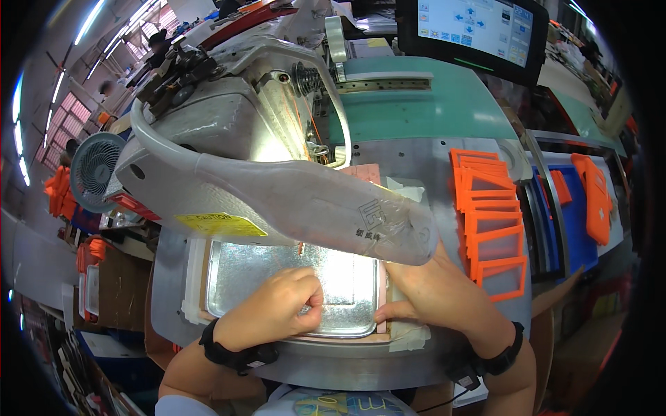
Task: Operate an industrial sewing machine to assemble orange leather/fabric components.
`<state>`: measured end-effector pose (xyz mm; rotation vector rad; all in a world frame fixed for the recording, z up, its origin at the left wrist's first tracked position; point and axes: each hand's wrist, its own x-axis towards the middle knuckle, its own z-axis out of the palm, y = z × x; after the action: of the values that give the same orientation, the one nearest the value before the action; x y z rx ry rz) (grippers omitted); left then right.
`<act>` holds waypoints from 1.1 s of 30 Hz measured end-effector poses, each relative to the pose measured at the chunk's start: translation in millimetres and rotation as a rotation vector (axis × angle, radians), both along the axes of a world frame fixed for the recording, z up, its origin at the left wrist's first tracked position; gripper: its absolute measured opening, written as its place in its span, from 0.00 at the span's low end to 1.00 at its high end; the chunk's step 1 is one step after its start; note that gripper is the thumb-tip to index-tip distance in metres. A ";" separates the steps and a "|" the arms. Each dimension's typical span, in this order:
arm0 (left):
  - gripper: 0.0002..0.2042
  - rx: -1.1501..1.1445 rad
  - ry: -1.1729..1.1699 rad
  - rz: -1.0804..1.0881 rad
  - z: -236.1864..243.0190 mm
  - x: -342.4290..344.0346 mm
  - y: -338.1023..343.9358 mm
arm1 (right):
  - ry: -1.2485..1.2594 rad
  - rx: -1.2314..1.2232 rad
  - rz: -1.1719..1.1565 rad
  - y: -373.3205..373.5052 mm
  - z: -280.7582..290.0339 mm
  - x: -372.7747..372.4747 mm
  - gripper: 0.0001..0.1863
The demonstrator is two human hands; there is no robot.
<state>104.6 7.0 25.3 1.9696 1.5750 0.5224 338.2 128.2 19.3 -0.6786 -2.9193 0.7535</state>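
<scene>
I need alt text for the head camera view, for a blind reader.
Two hands, left hand and right hand, press on a shiny metal plate under an industrial sewing machine. A stack of orange frames lies to the right.

Sewing factory, industrial sewing machine point(229, 132), control screen point(472, 28)

Your hands sit low centre on the metal plate point(277, 267); sewing machine head point(236, 132) above it; stacked frames point(494, 222) to the right; screen point(472, 28) upper right; fan point(97, 166) far left.

Around me: ceiling strip lights point(90, 21), barred windows point(66, 128) at left, green table point(430, 104), small fan point(97, 170).
</scene>
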 end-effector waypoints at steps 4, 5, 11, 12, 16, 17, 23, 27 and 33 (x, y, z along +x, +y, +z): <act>0.06 -0.136 -0.229 0.149 8.4 -8.7 -6.3 | 0.021 0.000 -0.008 -0.6 -0.1 -0.7 0.54; 0.06 -0.115 -0.226 0.147 8.6 -12.2 -10.0 | 0.029 -0.001 -0.008 -1.4 0.6 -1.1 0.54; 0.15 0.188 0.265 0.230 14.2 -32.8 -43.9 | 0.003 -0.080 -0.017 0.1 -1.2 0.2 0.53; 0.17 0.200 0.395 0.309 15.5 -37.1 -56.0 | -0.007 -0.110 -0.013 -0.3 -0.8 -0.8 0.52; 0.23 0.406 0.618 0.699 0.0 -69.1 -80.7 | 0.023 -0.141 -0.021 0.9 0.6 0.4 0.50; 0.23 0.248 0.479 0.751 -0.1 -74.1 -86.8 | 0.046 -0.132 -0.033 1.2 -5.5 -0.3 0.49; 0.15 0.136 0.250 0.755 -1.0 -86.1 -95.7 | 0.040 -0.011 -0.081 -10.7 3.7 -12.9 0.50; 0.12 0.188 0.231 0.772 -1.4 -85.1 -94.0 | 0.083 0.007 -0.096 -9.9 -7.9 -10.9 0.48; 0.11 0.167 -0.049 0.881 -10.2 -93.7 -106.3 | 0.165 -0.099 -0.114 -11.3 -18.2 -17.1 0.46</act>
<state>10.9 -99.3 15.1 1.2518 2.3900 1.0477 321.1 116.9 1.1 -0.7459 -2.6858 0.8997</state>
